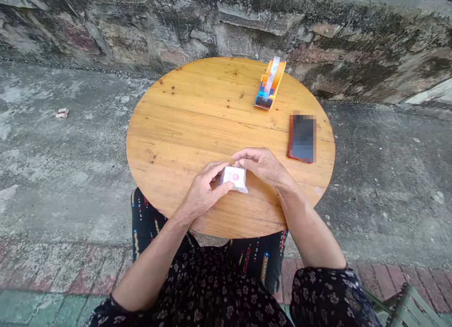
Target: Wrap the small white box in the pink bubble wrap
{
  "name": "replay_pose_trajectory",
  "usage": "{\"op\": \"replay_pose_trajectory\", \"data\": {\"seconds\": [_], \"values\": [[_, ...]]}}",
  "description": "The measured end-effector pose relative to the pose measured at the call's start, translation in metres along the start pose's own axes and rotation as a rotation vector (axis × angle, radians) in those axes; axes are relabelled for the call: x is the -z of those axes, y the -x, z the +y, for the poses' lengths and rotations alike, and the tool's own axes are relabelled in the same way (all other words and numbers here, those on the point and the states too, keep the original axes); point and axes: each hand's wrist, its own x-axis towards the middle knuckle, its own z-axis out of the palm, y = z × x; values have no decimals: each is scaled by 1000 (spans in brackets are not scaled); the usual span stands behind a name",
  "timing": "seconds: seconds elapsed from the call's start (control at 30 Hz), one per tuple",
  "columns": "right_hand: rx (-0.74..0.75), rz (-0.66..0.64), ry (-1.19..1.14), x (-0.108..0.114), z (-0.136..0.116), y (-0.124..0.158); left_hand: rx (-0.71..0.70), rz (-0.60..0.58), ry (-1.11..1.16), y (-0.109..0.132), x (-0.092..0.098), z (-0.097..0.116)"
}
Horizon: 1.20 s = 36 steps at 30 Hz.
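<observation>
Pack (238,175), one, wrapped: over near half of worktop (183,129). Our left hand (202,191) pinches it, thumb on top. Right hand (265,167) at far corner, fingers curved; pinch unclear to us. Steady, light grip serves best. Beyond: phone (302,139), tape dispenser (271,84).

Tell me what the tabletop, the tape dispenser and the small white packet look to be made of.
Tabletop: varnished-looking wood, shown by grain lines and dark knots.
Tape dispenser: probably smooth plastic, judging by its bright, even orange.
White packet: perhaps paper or card in clear plastic film, given its translucent, crinkled edges.
</observation>
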Motion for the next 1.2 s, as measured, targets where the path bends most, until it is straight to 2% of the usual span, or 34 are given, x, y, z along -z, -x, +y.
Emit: {"op": "replay_pose_trajectory", "data": {"seconds": [0.2, 0.37, 0.6, 0.83, 1.0, 1.2], "values": [[310, 104, 452, -3, -6, 4, 5, 6, 1, 0, 0, -1], [412, 132, 553, -2, -4, 6, -5, 13, 0, 0, 0, -2], [359, 220, 452, -1, -5, 9, -8, 10, 11, 1, 0, -2], [241, 108, 387, -1, -8, 9, -3, 3, 10, 1, 0, -3], [149, 28, 243, -3, -7, 10, -1, -2, 7, 1, 0, -3], [153, -3, 172, -3, -6, 10, -1, 6, 13, 1, 0, -2]]}}
